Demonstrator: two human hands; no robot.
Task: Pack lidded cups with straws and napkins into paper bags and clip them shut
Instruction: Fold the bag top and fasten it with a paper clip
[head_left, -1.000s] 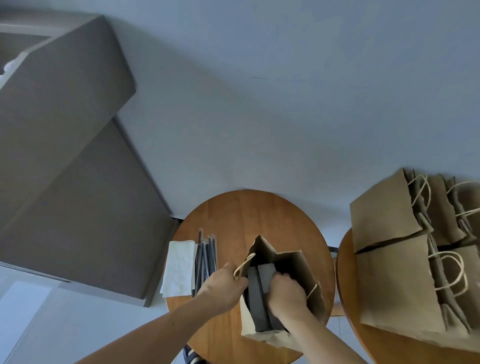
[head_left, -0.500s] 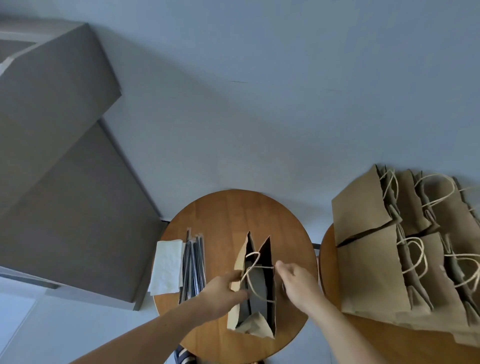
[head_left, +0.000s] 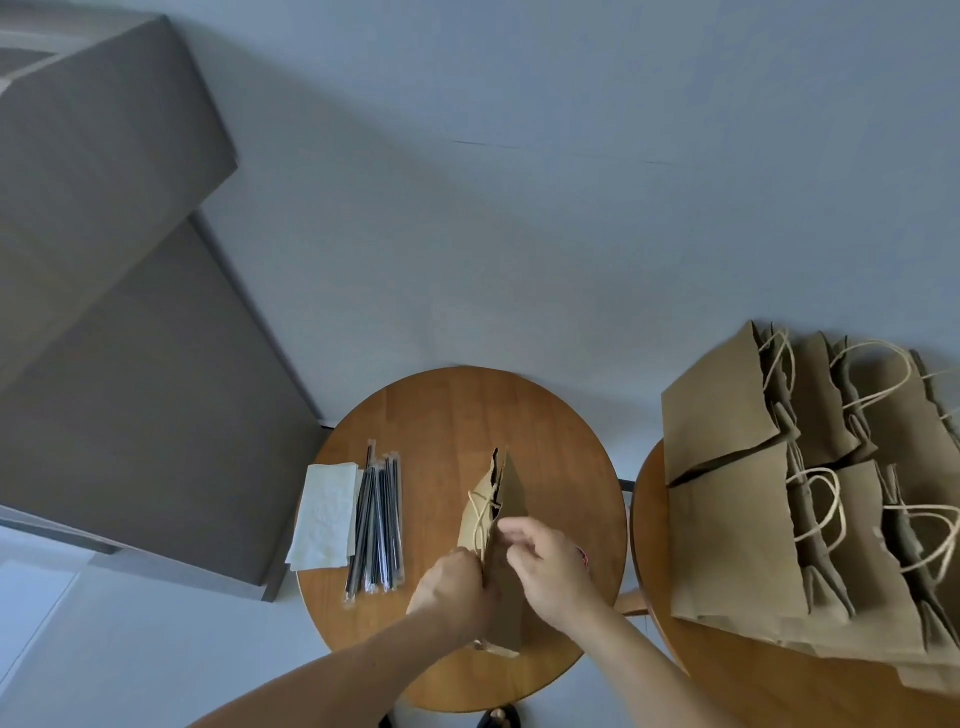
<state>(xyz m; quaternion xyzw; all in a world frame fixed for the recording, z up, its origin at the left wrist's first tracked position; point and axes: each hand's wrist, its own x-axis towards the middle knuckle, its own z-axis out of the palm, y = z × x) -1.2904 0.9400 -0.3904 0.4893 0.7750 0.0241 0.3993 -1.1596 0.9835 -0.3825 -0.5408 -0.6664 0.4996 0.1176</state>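
Paper bag (head_left: 511, 491): stands on the round table (head_left: 452, 410), right of centre, just in front of the person. A second ago its mouth gaped, with the right hand down inside on a dark item. Half a second ago the two walls were being drawn together. Now the mouth is a thin dark slit and the rope handles (head_left: 480, 514) lie against the left wall.

Left hand (head_left: 457, 582): fingers curled, pinching the near end of the top edge.
Right hand (head_left: 550, 566): out of the bag, thumb and forefinger closed on the top edge further along, other fingers loosely bent.

Judgement: filling of this bag is over and closing is under way; the clip is the step left. No clip is identifiable. A small red spot beside the right hand is too small to name.

Straws (head_left: 376, 525) and napkins (head_left: 324, 519) lie side by side at the table's left, apart from the bag. Several more bags (head_left: 727, 467) stand on the second table (head_left: 727, 686) at right.
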